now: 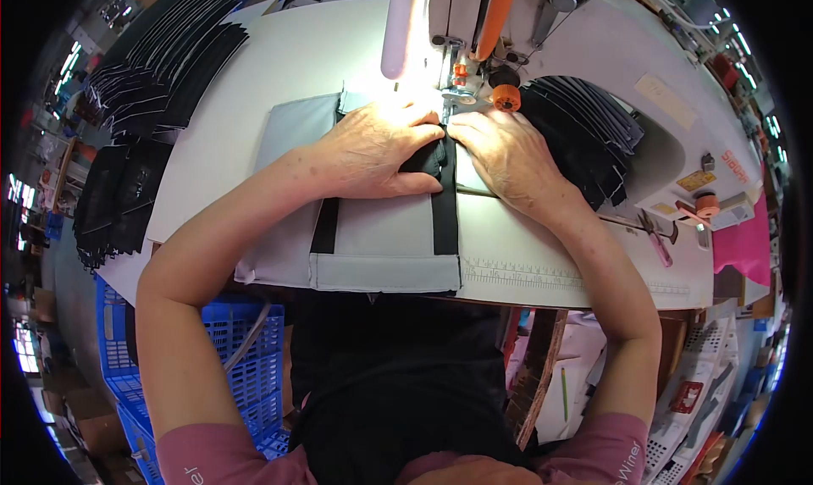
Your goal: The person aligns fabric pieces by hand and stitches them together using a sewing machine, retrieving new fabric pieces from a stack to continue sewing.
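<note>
A grey fabric piece with black strips (385, 231) lies on the white sewing table, its right edge running up to the needle area of the sewing machine (457, 83). My left hand (381, 146) rests on the upper part of the fabric, fingers apart and pressing it flat near a black patch. Just right of the presser foot, my right hand (508, 150) lies with its fingertips at the fabric's right edge, the fingers close together and bent down. What sits under its fingertips is hidden. Bright lamp light washes out the area above my left hand.
Stacked dark pieces (169, 70) stand at the upper left, with another stack (584, 129) right of the needle. A ruler scale (542, 277) runs along the front edge. Pink-handled scissors (656, 239) lie at the right. Blue crates (246, 349) stand below left.
</note>
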